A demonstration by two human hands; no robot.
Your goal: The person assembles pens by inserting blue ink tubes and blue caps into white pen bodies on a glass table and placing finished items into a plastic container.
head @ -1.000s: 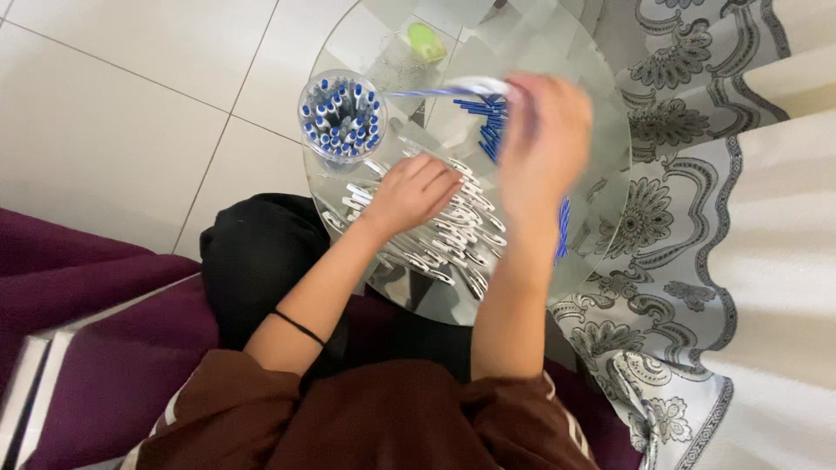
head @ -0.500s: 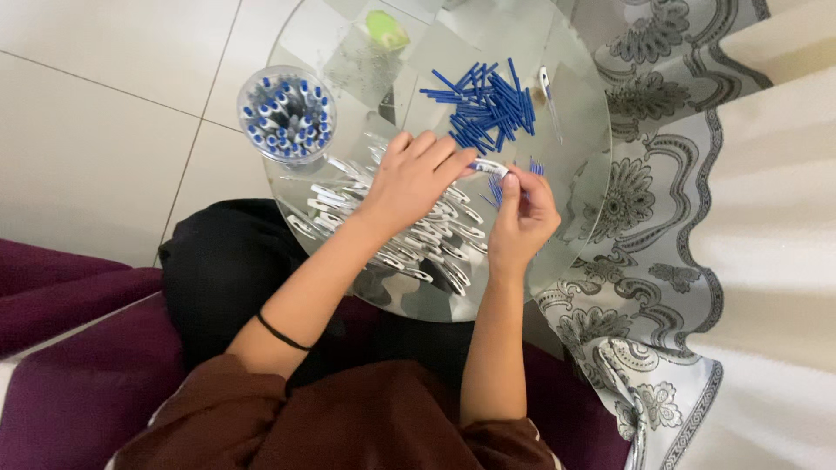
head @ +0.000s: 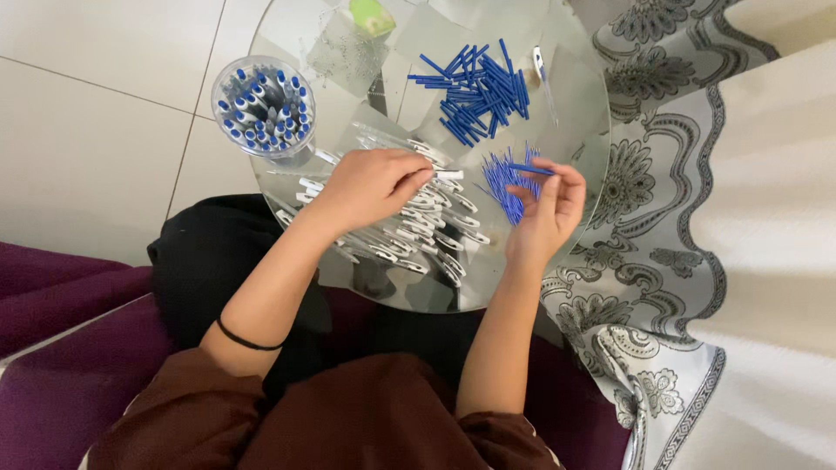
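Pinching a white pen barrel [head: 446, 175] in the left hand [head: 370, 184], fingers pressed together on it, long axis lying roughly level and its free end pointing toward the right hand [head: 547, 209]; pinching a thin blue refill [head: 531, 169] between thumb and fingertips of the right hand, other fingers loosely spread, long axis also near level, tip aiming back at the barrel; hovering just apart above the round glass desk [head: 575, 104]; resting nearer the right hand, a blue refill heap [head: 503, 181]; lying under the left, a spread of white barrels [head: 418, 235].
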